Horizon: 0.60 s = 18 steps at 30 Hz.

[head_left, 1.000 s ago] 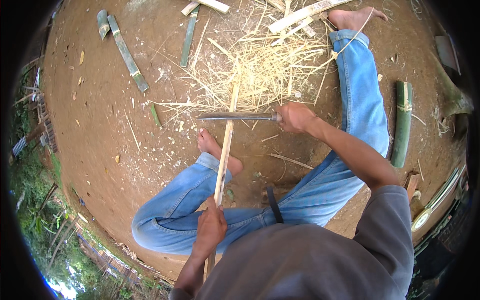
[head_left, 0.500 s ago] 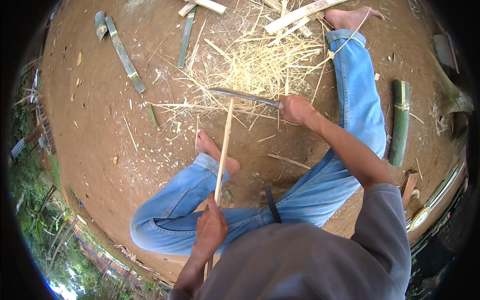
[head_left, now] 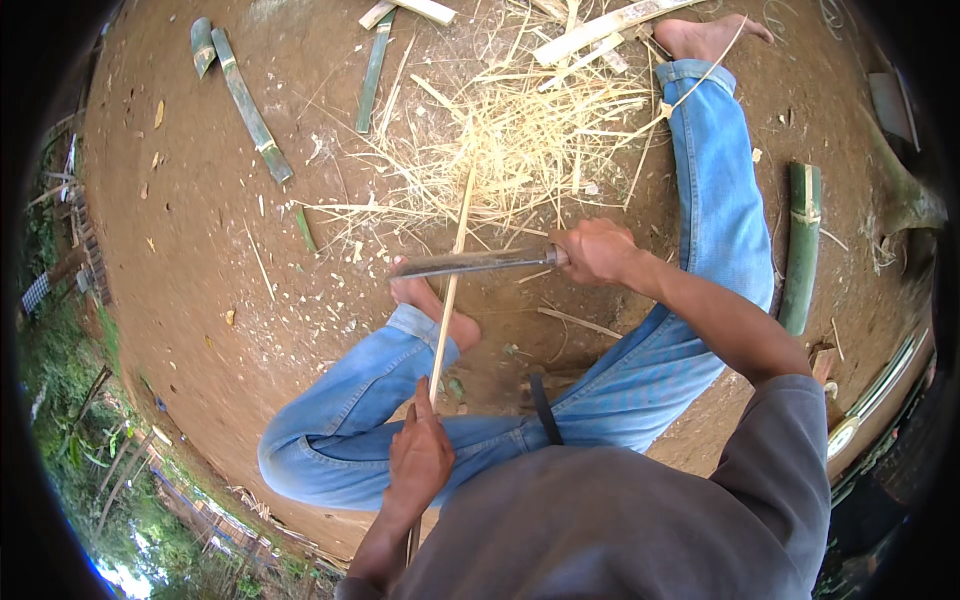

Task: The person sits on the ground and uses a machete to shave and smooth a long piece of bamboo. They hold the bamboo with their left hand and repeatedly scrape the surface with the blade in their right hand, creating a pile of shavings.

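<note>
Pale bamboo-like strip (head_left: 448,305) stretches forward from your left hand (head_left: 420,455), which grips it near your lap; your right hand (head_left: 597,252) is wrapped round the handle of a long knife (head_left: 505,259), its blade crossing the strip. Your left foot (head_left: 432,300) shows just under the blade. Beyond lie tangled shavings (head_left: 545,140), split lengths (head_left: 605,28) and, beside your right leg (head_left: 715,170), a green bamboo section (head_left: 803,250).

Pale strip (head_left: 447,320), near end unseen

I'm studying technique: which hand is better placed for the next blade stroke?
Likely the right hand: it grips the knife, whose blade crosses the strip, while the left hand holds the strip.
</note>
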Available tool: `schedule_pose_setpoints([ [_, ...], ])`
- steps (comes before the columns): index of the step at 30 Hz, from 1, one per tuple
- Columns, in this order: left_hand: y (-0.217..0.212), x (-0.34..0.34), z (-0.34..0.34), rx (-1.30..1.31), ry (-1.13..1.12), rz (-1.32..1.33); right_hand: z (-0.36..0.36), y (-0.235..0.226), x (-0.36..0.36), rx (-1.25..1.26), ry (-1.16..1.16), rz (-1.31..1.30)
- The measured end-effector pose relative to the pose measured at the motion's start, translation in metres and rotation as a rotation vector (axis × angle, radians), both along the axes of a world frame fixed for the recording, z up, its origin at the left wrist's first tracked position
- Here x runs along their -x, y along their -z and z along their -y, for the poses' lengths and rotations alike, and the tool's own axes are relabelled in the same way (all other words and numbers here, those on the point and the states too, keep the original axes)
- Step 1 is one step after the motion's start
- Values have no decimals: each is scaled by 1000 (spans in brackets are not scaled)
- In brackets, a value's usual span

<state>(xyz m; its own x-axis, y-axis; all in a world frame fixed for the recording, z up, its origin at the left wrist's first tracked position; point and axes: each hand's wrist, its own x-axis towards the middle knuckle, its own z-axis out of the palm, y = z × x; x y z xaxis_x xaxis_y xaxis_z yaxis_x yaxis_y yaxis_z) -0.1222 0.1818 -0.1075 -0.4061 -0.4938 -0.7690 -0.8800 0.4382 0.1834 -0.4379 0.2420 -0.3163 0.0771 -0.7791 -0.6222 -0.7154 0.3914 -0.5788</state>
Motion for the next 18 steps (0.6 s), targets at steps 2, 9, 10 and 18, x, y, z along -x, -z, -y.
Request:
schedule_pose_setpoints([
  [2,-1,1,0,-3,10,22,2,0,6,-12,-55,-5],
  [9,-2,-3,-1,0,10,6,4,39,16,30,145,-118],
  [10,-1,-2,-2,2,14,6,-2,41,15,86,128,-115],
  [18,3,-8,-1,35,13,-94,-8,22,0,19,212,-54],
])
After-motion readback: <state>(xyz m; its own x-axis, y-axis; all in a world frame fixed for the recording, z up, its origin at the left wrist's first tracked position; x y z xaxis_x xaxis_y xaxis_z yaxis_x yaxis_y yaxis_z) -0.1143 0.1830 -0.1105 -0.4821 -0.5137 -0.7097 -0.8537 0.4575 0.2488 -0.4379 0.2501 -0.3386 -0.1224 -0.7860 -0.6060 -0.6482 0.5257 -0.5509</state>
